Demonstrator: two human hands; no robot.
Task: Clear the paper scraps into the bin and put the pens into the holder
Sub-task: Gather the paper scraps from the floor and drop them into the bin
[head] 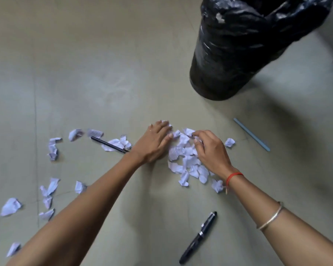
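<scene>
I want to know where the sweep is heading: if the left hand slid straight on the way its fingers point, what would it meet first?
Probably the paper scraps heaped right at the left hand's fingers; they already seem to touch.

Both forearms bare, no sleeves seen. Red thread tied at right wrist; thin silver bangle worn further up (same arm).

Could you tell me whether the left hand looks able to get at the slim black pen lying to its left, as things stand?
Probably yes. The slim black pen lies on the floor just beside the left hand, its near end close to the wrist. It rests across a paper scrap, but nothing covers it.
</scene>
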